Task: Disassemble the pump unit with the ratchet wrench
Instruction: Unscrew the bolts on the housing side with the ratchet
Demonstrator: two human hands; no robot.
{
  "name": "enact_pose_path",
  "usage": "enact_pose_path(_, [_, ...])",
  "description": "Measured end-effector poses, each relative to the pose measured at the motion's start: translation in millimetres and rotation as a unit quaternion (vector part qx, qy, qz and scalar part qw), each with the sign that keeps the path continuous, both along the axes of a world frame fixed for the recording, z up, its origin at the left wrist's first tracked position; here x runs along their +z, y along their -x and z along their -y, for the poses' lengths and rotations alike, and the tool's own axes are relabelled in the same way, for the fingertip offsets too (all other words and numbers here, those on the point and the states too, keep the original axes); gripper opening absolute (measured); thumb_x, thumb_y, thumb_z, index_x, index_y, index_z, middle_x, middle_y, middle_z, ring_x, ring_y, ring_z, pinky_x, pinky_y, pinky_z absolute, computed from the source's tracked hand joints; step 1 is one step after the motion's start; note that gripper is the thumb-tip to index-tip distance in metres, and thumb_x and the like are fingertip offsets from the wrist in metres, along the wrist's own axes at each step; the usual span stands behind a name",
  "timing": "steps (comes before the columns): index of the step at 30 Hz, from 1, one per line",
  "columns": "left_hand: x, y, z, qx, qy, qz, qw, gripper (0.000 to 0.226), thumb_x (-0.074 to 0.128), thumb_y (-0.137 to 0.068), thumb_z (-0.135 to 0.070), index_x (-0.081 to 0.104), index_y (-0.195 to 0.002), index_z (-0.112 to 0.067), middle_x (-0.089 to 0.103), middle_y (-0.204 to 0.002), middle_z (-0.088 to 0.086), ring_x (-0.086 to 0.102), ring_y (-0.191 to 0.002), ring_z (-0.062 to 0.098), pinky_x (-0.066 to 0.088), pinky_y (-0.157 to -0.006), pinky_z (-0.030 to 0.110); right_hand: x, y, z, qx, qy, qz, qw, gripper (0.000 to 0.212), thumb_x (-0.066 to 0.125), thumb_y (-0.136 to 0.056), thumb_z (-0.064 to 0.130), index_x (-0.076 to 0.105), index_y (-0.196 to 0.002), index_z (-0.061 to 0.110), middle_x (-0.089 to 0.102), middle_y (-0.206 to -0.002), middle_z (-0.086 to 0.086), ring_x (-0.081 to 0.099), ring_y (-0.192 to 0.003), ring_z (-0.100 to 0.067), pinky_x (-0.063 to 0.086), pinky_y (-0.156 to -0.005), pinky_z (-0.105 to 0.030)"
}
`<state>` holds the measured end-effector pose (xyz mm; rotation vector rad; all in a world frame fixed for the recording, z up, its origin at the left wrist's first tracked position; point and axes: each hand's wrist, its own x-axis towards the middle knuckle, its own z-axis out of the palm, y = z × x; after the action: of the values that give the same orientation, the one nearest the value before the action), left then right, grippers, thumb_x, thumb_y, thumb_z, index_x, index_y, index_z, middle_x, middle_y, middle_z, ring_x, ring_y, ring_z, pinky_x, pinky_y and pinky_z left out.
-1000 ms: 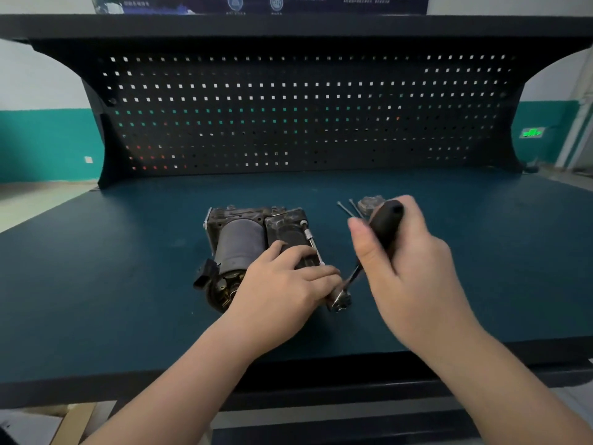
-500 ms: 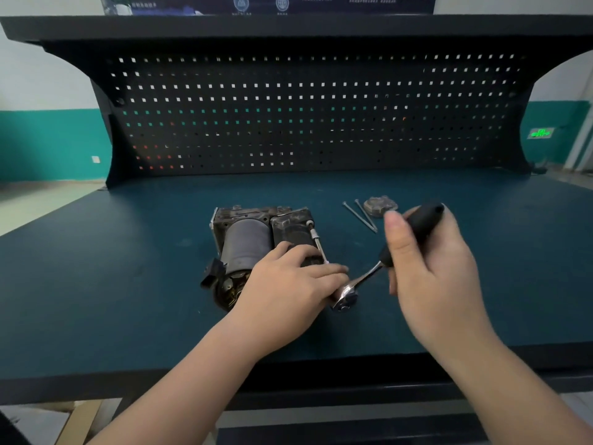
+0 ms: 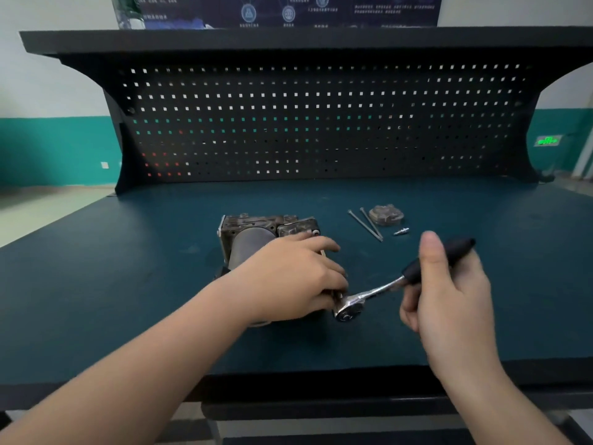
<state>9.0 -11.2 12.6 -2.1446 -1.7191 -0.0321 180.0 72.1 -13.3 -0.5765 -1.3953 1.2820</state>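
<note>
The pump unit (image 3: 253, 234), a grimy metal block with a grey cylinder, lies mid-bench. My left hand (image 3: 288, 277) rests over its near right side, fingers curled down onto it, hiding the front end. The ratchet wrench (image 3: 372, 292) has its chrome head at the pump's near right corner, beside my left fingertips. Its black handle slants up to the right, gripped by my right hand (image 3: 449, 290) with the thumb raised along it. What the head is seated on is hidden.
Two long bolts (image 3: 367, 224), a removed metal cover (image 3: 385, 215) and a small fitting (image 3: 401, 232) lie behind the wrench on the blue-green bench top (image 3: 128, 284). A black pegboard (image 3: 305, 123) backs the bench. The front edge runs just below my forearms.
The wrench handle has swung clockwise, from pointing away to slanting down to the right, with its head staying at the pump's corner. My left hand has stayed on the pump.
</note>
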Motion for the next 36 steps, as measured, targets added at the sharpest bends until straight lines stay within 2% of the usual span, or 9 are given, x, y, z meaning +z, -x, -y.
enact_pose_path(3, [-5.4, 2.6, -4.1, 0.009, 0.047, 0.014, 0.999, 0.029, 0.044, -0.1, -0.031, 0.061, -0.122, -0.021, 0.059, -0.13, -0.01, 0.035, -0.137, 0.013, 0.023, -0.111, 0.032, 8.5, 1.5, 3.7, -0.019, -0.066, 0.062, 0.996, 0.029, 0.05, -0.088, 0.058, 0.047, -0.072, 0.034, 0.05, -0.044, -0.001, 0.044, -0.031, -0.01, 0.033, -0.034, -0.019])
enact_pose_path(8, [-4.5, 0.9, -0.5, -0.022, 0.008, 0.079, 0.997, 0.03, 0.046, -0.094, -0.021, 0.067, -0.11, -0.006, 0.067, -0.117, 0.006, 0.052, -0.125, 0.021, 0.031, -0.107, 0.044, -11.6, -0.9, 1.1, 0.073, 0.366, -0.109, 0.921, 0.031, 0.048, -0.096, 0.028, 0.04, -0.07, 0.013, 0.035, -0.038, 0.001, 0.024, -0.025, -0.007, 0.02, -0.029, -0.012])
enact_pose_path(10, [-3.3, 0.3, 0.3, -0.033, -0.015, 0.087, 0.996, 0.029, 0.049, -0.09, -0.016, 0.069, -0.105, -0.002, 0.07, -0.109, 0.011, 0.06, -0.117, 0.026, 0.036, -0.105, 0.048, -12.6, -4.0, -0.5, 0.096, 0.426, -0.124, 0.891, 0.028, 0.047, -0.096, 0.027, 0.042, -0.073, 0.013, 0.036, -0.038, 0.001, 0.025, -0.025, -0.005, 0.021, -0.028, -0.011])
enact_pose_path(15, [-4.0, 3.5, 1.3, -0.05, 0.042, 0.113, 0.992, 0.029, 0.056, -0.095, -0.014, 0.064, -0.123, -0.01, 0.064, -0.126, 0.004, 0.046, -0.133, 0.021, 0.016, -0.119, 0.046, 21.4, -5.2, 2.7, 0.06, 0.047, 0.051, 0.996, 0.033, 0.051, -0.092, 0.043, 0.046, -0.076, 0.015, 0.046, -0.041, 0.003, 0.039, -0.031, -0.008, 0.029, -0.031, -0.02])
enact_pose_path(19, [-3.9, 3.9, -0.1, -0.086, 0.016, 0.111, 0.99, 0.017, 0.06, -0.088, -0.006, 0.073, -0.099, -0.001, 0.072, -0.109, 0.008, 0.06, -0.118, 0.026, 0.03, -0.114, 0.041, 33.5, 1.8, 3.2, -0.006, -0.187, 0.192, 0.963, 0.041, 0.047, -0.09, 0.057, 0.051, -0.08, 0.018, 0.053, -0.051, -0.004, 0.048, -0.043, -0.008, 0.037, -0.042, -0.02])
enact_pose_path(23, [-6.2, 0.3, 0.1, -0.095, -0.018, 0.092, 0.991, 0.016, 0.059, -0.085, -0.005, 0.072, -0.093, 0.0, 0.073, -0.094, 0.011, 0.068, -0.095, 0.028, 0.052, -0.086, 0.04, 6.3, 1.2, 3.8, 0.016, 0.064, -0.014, 0.998, 0.036, 0.05, -0.095, 0.047, 0.045, -0.074, 0.017, 0.042, -0.043, 0.003, 0.034, -0.031, -0.01, 0.027, -0.035, -0.02])
enact_pose_path(28, [-7.3, 3.3, -0.7, -0.113, -0.021, 0.103, 0.988, 0.019, 0.063, -0.089, -0.008, 0.07, -0.105, -0.002, 0.072, -0.102, 0.011, 0.065, -0.1, 0.028, 0.051, -0.088, 0.042, -19.7, 0.8, 0.4, 0.07, 0.384, -0.123, 0.913, 0.033, 0.045, -0.1, 0.037, 0.042, -0.075, 0.014, 0.035, -0.04, 0.001, 0.023, -0.027, -0.007, 0.018, -0.03, -0.013])
enact_pose_path(32, [-2.6, 1.8, 1.0, -0.147, -0.002, 0.096, 0.984, 0.023, 0.062, -0.09, -0.013, 0.07, -0.11, -0.004, 0.072, -0.107, 0.009, 0.065, -0.101, 0.028, 0.047, -0.09, 0.039, 3.6, -3.6, -1.9, 0.002, 0.006, 0.045, 0.999, 0.026, 0.048, -0.096, 0.047, 0.045, -0.081, 0.026, 0.048, -0.047, 0.005, 0.042, -0.036, -0.007, 0.033, -0.038, -0.02])
enact_pose_path(36, [-3.4, -0.2, 1.3, -0.147, -0.006, 0.085, 0.985, 0.028, 0.052, -0.093, -0.02, 0.072, -0.095, 0.0, 0.073, -0.093, 0.011, 0.068, -0.09, 0.028, 0.053, -0.078, 0.04, 12.2, -1.0, 6.1, -0.038, -0.237, 0.129, 0.962, 0.019, 0.05, -0.089, 0.054, 0.041, -0.093, 0.038, 0.059, -0.064, 0.014, 0.056, -0.051, -0.008, 0.039, -0.048, -0.013])
